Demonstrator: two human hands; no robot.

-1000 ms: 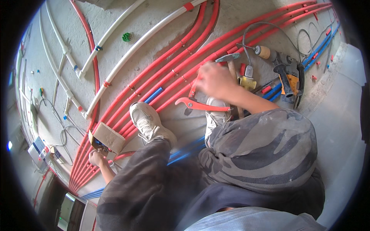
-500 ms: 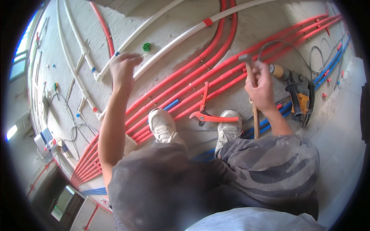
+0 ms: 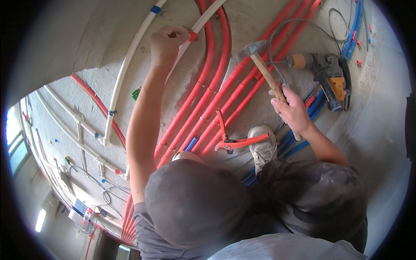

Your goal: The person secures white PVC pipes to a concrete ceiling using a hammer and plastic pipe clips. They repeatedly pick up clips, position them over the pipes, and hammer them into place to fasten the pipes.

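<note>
My right hand (image 3: 291, 108) grips the wooden handle of a hammer (image 3: 265, 70). The hammer's metal head points up and away, over the red pipes (image 3: 236, 82). My left hand (image 3: 166, 48) is raised beside a white pipe (image 3: 207, 16) with a red band (image 3: 193, 36). Its fingers are curled in a pinch, and whatever may be between them is too small to make out. An orange-red pipe cutter (image 3: 245, 142) lies with its handles spread, beside my right shoe (image 3: 263, 145).
A rotary hammer drill (image 3: 323, 76) with a grey cable lies on the concrete at the right. Blue pipes (image 3: 320, 106) run beside it. White pipes (image 3: 130, 65) and a green object (image 3: 136, 93) are at the left. A short blue pipe piece (image 3: 191, 144) lies among the red pipes.
My left hand has moved up and right to near the red band. My right hand has lowered along the handle, and the hammer's head has swung up and left. The view has shifted.
</note>
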